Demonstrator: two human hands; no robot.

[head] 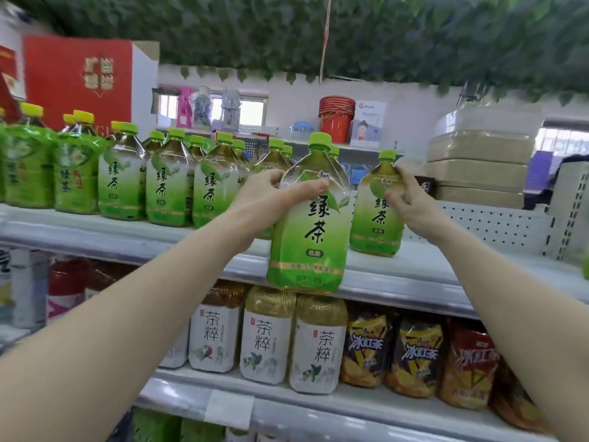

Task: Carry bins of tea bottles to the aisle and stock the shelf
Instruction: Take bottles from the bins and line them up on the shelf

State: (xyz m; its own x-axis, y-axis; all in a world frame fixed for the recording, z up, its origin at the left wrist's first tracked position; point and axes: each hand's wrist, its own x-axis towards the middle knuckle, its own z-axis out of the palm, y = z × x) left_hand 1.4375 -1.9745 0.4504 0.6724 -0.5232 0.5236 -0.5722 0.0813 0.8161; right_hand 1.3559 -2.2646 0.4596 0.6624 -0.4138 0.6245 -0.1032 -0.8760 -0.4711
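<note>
Head view, only view. Both bare forearms reach up toward the top shelf of a store aisle. Left hand wrapped around the shoulder of a large green tea bottle, thumb across the front above the label, fingers behind; bottle upright, green cap up, its base in front of the shelf's front edge, and I cannot tell whether it rests on the shelf or is lifted clear. Right hand closed on the upper right side of a second green tea bottle, fingers curled at its shoulder; this one stands on the top shelf, just right of and behind the held bottle. To the left, a row of matching green tea bottles lines the same shelf, running several deep, with darker-green-labelled bottles at the far left end. Shelf surface right of the second bottle is bare, backed by a perforated panel. Next shelf down: white-labelled tea bottles directly under the held bottle, dark and yellow iced-tea bottles to their right. A red box sits behind the far-left bottles. Stacked tan packages at upper right, red buckets on a far shelf, leafy green cover overhead.
</note>
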